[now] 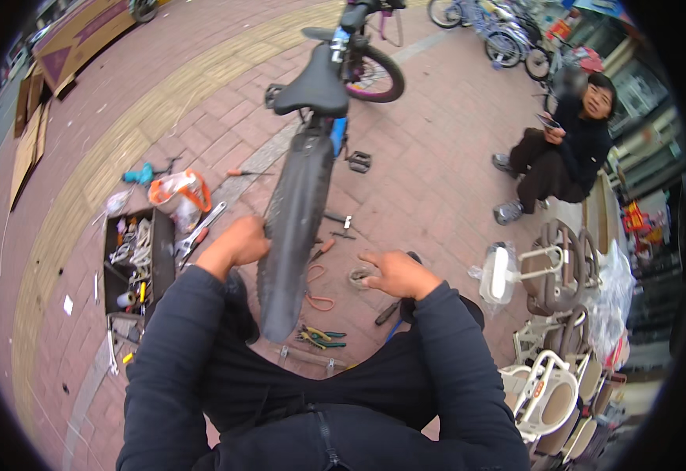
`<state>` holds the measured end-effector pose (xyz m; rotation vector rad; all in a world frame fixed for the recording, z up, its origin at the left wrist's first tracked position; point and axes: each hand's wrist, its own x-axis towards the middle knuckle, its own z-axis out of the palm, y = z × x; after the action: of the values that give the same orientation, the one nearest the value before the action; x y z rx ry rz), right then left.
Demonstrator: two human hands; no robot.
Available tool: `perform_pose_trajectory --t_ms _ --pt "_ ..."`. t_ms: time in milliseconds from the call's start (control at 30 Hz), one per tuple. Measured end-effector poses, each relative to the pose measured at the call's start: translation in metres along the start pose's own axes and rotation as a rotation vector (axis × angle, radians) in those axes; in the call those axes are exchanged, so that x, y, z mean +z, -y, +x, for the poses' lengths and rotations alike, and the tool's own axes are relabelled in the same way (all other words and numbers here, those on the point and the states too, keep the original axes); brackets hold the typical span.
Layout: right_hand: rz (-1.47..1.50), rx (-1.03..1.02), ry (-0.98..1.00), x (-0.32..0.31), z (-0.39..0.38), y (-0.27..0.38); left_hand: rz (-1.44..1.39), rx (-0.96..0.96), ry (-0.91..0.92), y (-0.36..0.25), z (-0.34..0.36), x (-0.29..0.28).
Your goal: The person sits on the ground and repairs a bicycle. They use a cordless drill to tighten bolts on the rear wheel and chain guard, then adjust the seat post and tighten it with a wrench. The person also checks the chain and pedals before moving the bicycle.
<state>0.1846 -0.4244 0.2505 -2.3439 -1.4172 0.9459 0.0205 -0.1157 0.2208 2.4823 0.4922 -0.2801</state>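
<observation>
My left hand [241, 239] is at the left side of the bicycle's rear tyre [268, 263], its curled fingertips hidden against it. A long dark mudguard [300, 204] covers the wheel, below a black saddle [308, 90]. My right hand [394, 275], fingers apart, reaches over a small round grey object [359, 276] on the paving. Pliers [319, 337], a red looped cord [319, 302] and screwdrivers [386, 314] lie around the wheel. An open toolbox [107, 259] sits left of my left arm, beside a large wrench [202, 228] and an orange-handled bag [174, 192].
A person [563, 149] squats at right, holding a small object. Cream and brown child seats [555, 275] and clear plastic wrap [606, 306] crowd the right edge. Parked bicycles [500, 39] stand behind. Cardboard sheets [33, 141] and a large box [84, 39] are at the upper left.
</observation>
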Motion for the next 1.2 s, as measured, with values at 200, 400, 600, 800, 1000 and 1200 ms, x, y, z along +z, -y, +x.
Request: perform_pose_trajectory --t_ms 200,400,600,800,1000,1200 --pt "-0.176 -0.029 0.322 0.034 0.013 0.01 0.063 -0.078 0.071 -0.012 0.002 -0.002" --pt "-0.2 -0.066 0.245 0.034 0.028 0.007 0.044 -0.09 0.078 -0.017 0.0 0.0" --pt "-0.184 -0.089 0.271 0.041 0.039 0.009 0.077 -0.09 0.119 -0.018 -0.004 -0.005" --pt "-0.222 -0.038 0.302 0.056 0.05 0.008 0.132 -0.073 0.112 -0.014 -0.004 -0.006" --pt "-0.143 -0.019 0.278 0.057 0.057 0.018 0.187 -0.082 0.101 -0.011 0.0 -0.01" --pt "-0.127 -0.101 0.184 0.063 0.061 0.013 0.091 -0.027 0.057 -0.008 0.0 -0.008"
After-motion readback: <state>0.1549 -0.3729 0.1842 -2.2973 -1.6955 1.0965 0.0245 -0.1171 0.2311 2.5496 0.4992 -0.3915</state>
